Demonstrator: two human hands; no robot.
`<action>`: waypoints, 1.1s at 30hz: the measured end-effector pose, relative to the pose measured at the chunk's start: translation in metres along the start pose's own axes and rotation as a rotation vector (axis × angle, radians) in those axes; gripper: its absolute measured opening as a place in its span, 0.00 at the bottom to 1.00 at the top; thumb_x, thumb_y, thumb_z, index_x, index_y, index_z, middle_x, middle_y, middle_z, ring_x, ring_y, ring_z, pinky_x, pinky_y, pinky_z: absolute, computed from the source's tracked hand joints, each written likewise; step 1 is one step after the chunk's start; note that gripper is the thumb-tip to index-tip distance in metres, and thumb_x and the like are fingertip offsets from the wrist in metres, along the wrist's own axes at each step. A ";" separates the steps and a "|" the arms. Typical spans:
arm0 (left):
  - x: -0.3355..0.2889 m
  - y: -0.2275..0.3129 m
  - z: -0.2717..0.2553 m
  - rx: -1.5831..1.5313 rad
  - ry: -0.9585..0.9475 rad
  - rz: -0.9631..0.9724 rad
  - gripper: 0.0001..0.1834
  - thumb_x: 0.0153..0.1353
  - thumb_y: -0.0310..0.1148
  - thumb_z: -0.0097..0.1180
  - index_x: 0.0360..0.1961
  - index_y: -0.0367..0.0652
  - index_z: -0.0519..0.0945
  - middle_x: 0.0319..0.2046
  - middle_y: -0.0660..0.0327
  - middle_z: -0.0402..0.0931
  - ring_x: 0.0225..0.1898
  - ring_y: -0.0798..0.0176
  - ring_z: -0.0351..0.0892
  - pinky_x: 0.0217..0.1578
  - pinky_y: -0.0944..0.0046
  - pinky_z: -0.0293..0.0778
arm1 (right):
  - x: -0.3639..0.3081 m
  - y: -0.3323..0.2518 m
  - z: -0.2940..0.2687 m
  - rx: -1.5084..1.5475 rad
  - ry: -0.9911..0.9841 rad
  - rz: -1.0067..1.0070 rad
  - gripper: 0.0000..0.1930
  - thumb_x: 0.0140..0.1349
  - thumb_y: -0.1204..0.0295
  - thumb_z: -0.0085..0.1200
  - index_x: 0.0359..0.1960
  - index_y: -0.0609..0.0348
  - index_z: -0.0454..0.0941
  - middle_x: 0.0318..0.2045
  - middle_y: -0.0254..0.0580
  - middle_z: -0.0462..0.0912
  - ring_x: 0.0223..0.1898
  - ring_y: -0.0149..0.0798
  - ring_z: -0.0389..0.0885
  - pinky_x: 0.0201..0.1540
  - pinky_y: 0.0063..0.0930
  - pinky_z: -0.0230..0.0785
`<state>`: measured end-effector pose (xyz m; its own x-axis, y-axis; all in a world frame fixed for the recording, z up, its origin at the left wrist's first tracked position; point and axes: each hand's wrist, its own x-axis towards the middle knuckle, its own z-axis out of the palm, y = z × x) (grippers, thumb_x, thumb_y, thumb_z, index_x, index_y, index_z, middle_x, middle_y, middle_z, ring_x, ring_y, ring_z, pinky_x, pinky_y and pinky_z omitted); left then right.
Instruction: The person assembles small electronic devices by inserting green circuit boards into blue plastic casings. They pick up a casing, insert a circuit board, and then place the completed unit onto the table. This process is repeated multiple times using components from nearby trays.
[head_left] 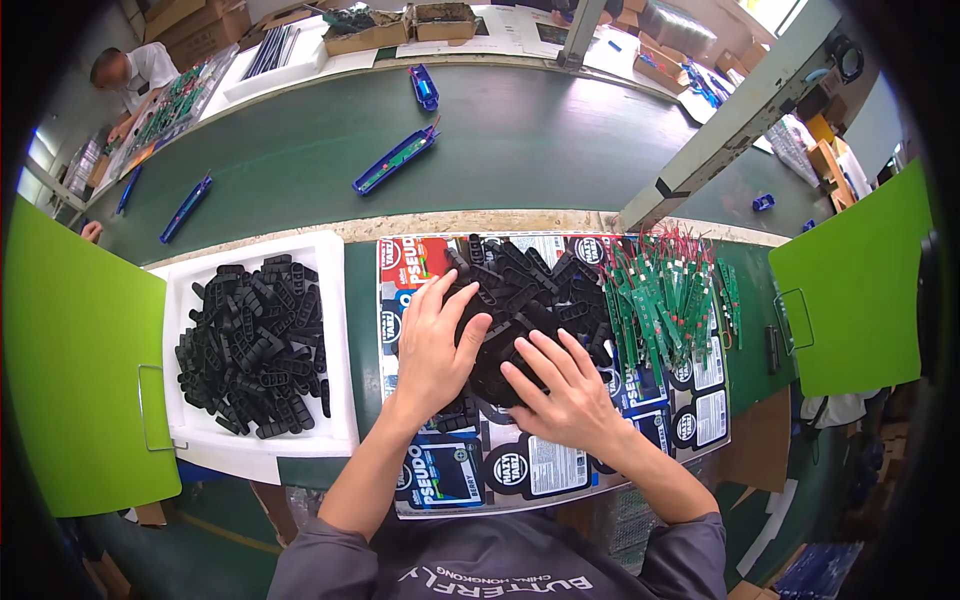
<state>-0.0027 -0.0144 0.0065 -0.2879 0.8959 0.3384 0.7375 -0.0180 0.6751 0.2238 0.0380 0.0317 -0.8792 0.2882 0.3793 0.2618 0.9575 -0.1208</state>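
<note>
My left hand [437, 338] lies over the left side of a heap of black ridged plastic pieces [535, 280], its fingers outstretched and the thumb apart. One small black piece [457, 262] is close to its fingertips; whether they touch it I cannot tell. My right hand [568, 392] reaches in from the right with its fingers spread, at the heap's near edge. Between the two hands is a dark, see-through-looking mass [497, 372], perhaps a black bag; its kind is not clear. Neither hand visibly grips anything. A printed sheet [545, 470] lies beneath the heap.
A white foam tray [343, 370] with many similar black pieces stands at left. Green circuit boards with red wires [660, 300] are piled at right. Lime-green panels [85, 360] flank me. Beyond runs a green belt [520, 130] carrying blue casings [397, 160]; a person [145, 75] sits far left.
</note>
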 end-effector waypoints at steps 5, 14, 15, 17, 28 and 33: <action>0.004 -0.006 -0.004 -0.358 0.075 -0.113 0.29 0.82 0.50 0.42 0.61 0.35 0.82 0.66 0.40 0.74 0.69 0.39 0.72 0.71 0.49 0.62 | 0.022 -0.036 0.012 0.081 -0.018 -0.071 0.37 0.53 0.47 0.70 0.61 0.56 0.82 0.66 0.52 0.78 0.72 0.54 0.71 0.76 0.62 0.58; 0.005 -0.021 -0.004 -0.613 0.100 -0.248 0.34 0.85 0.53 0.34 0.58 0.32 0.83 0.64 0.47 0.79 0.70 0.51 0.73 0.73 0.55 0.60 | 0.030 -0.038 0.026 -0.022 0.026 -0.138 0.24 0.52 0.60 0.65 0.49 0.59 0.87 0.63 0.51 0.81 0.69 0.52 0.75 0.75 0.63 0.61; 0.005 -0.022 -0.003 -0.584 0.096 -0.234 0.34 0.85 0.53 0.34 0.58 0.32 0.83 0.64 0.47 0.79 0.70 0.52 0.73 0.73 0.55 0.60 | 0.027 -0.036 0.024 0.002 0.035 -0.139 0.23 0.52 0.61 0.63 0.48 0.61 0.87 0.62 0.53 0.81 0.68 0.52 0.76 0.75 0.63 0.61; 0.005 -0.013 -0.005 -0.538 0.079 -0.210 0.34 0.85 0.52 0.34 0.59 0.31 0.82 0.65 0.47 0.78 0.70 0.51 0.72 0.74 0.54 0.59 | 0.020 -0.034 0.019 0.038 0.041 -0.128 0.22 0.52 0.63 0.61 0.46 0.63 0.86 0.63 0.55 0.80 0.69 0.53 0.75 0.76 0.62 0.60; 0.000 -0.006 0.005 -0.263 0.070 -0.106 0.27 0.83 0.48 0.42 0.58 0.34 0.83 0.67 0.46 0.75 0.69 0.44 0.70 0.72 0.49 0.61 | 0.007 -0.029 0.012 -0.041 0.214 -0.033 0.20 0.52 0.68 0.65 0.47 0.64 0.88 0.54 0.47 0.86 0.60 0.44 0.83 0.70 0.50 0.69; -0.001 -0.001 0.009 -0.092 0.074 -0.032 0.20 0.74 0.39 0.58 0.59 0.37 0.83 0.67 0.44 0.74 0.70 0.40 0.69 0.72 0.46 0.60 | 0.013 -0.024 0.016 -0.116 0.279 0.101 0.18 0.53 0.70 0.65 0.46 0.64 0.88 0.50 0.45 0.86 0.57 0.45 0.84 0.64 0.49 0.72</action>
<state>0.0021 -0.0118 -0.0003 -0.3569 0.8617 0.3607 0.6691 -0.0336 0.7424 0.1995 0.0183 0.0245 -0.7077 0.3572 0.6096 0.3996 0.9139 -0.0717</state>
